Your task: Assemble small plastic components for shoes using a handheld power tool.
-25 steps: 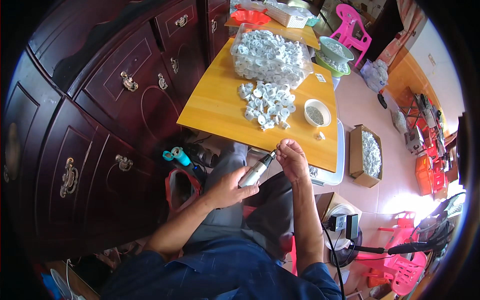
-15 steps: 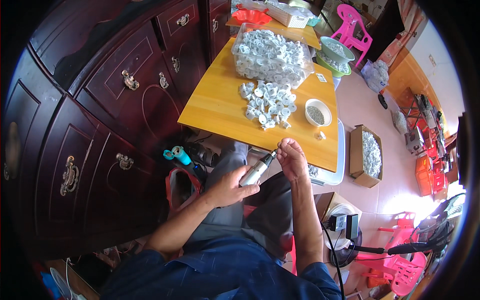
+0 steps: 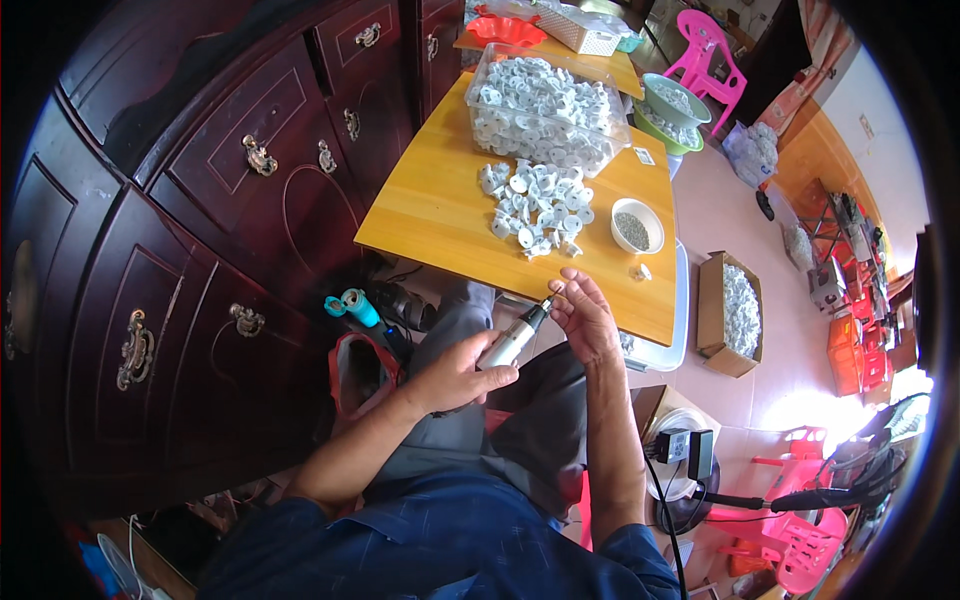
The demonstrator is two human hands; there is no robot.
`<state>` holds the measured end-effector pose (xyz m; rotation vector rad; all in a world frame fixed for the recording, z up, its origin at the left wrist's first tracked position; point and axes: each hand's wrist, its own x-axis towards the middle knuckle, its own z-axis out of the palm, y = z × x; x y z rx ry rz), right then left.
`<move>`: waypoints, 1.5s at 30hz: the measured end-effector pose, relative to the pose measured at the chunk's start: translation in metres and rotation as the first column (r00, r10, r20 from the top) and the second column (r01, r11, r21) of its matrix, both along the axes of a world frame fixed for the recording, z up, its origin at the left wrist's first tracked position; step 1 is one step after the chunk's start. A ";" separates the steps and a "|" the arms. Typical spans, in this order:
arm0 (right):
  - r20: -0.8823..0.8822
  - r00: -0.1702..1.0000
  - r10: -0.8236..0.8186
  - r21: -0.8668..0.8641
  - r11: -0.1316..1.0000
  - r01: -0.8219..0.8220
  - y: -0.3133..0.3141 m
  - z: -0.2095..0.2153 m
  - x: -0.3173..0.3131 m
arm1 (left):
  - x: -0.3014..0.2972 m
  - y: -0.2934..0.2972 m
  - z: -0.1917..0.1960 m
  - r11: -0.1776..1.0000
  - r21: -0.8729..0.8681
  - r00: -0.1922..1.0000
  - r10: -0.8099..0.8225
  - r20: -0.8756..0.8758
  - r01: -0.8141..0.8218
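Note:
My left hand (image 3: 455,376) is wrapped round a silver power screwdriver (image 3: 510,345) with a dark nose, its tip tilted up and to the right. At that tip my right hand (image 3: 586,322) has thumb and fingers curled together in a pinch; whatever small thing they hold is too small to make out. Just beyond both hands, a loose pile of white plastic pieces (image 3: 540,208) lies on the yellow wooden table (image 3: 430,190). To its right stands a white bowl (image 3: 656,222) of small grey metal parts. One single white piece (image 3: 641,272) rests near the table's front edge.
A clear plastic bin (image 3: 600,160) heaped with white pieces sits at the table's back. Dark wooden cabinets (image 3: 240,230) line the left. On the floor at right is a cardboard box (image 3: 712,310) of white pieces. A black cable (image 3: 662,500) runs beside my right arm.
My right hand's fingers have shifted slightly up and left at the screwdriver's tip, opening a little. My left hand and the screwdriver have barely moved.

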<state>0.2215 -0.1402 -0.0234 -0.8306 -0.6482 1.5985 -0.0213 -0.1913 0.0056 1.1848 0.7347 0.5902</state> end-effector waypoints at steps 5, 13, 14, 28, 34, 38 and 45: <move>0.311 0.938 -0.155 -0.047 0.983 0.178 0.023 0.007 0.011 | -0.002 0.000 0.005 0.991 0.123 0.993 0.072 -0.088 -0.061; 0.981 0.054 -0.187 0.174 0.968 0.180 0.073 0.013 0.016 | -0.005 0.004 0.001 0.989 0.136 0.991 0.077 -0.110 -0.062; 0.976 -0.024 -0.214 0.216 0.971 0.104 0.080 0.006 0.019 | -0.004 0.004 0.001 0.988 0.140 0.991 0.076 -0.108 -0.060; 0.667 0.715 -0.209 0.231 0.970 0.068 0.021 -0.007 0.026 | -0.002 0.000 0.001 0.985 0.153 0.990 0.092 -0.109 -0.075; 0.127 0.987 -0.096 -0.001 0.995 0.096 0.010 -0.014 0.028 | 0.001 -0.001 0.005 0.989 0.145 0.988 0.060 -0.139 -0.040; 0.231 0.949 -0.215 0.081 0.976 0.202 0.005 -0.018 0.017 | 0.001 -0.001 0.005 0.991 0.131 0.988 0.050 -0.144 -0.031; 0.400 0.893 -0.205 0.142 0.977 0.161 0.002 -0.024 0.027 | 0.002 -0.003 0.005 0.987 0.157 0.992 0.059 -0.107 -0.042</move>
